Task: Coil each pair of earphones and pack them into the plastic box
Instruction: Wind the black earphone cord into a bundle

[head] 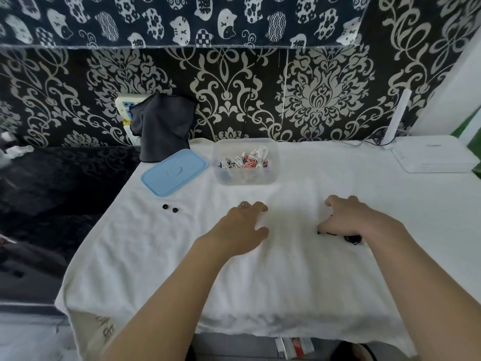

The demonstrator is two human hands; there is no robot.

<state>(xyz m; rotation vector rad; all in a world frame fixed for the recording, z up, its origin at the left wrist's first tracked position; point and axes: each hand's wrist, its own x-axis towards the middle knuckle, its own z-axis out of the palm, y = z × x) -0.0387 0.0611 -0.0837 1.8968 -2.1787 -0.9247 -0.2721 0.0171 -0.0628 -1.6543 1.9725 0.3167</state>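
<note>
In the head view, the left hand (243,225) is resting palm-down on the white towel (156,256), fingers loosely spread and holding nothing, while the right hand (348,217) is curling over black earphones (351,238) lying on the towel; whether it is actually gripping them I cannot tell. Farther back, the clear plastic box (244,162) is sitting open with coiled earphones (247,160) inside, its blue lid (174,171) lying just beside it to the left, and two small black ear tips (169,208) are lying near the lid.
</note>
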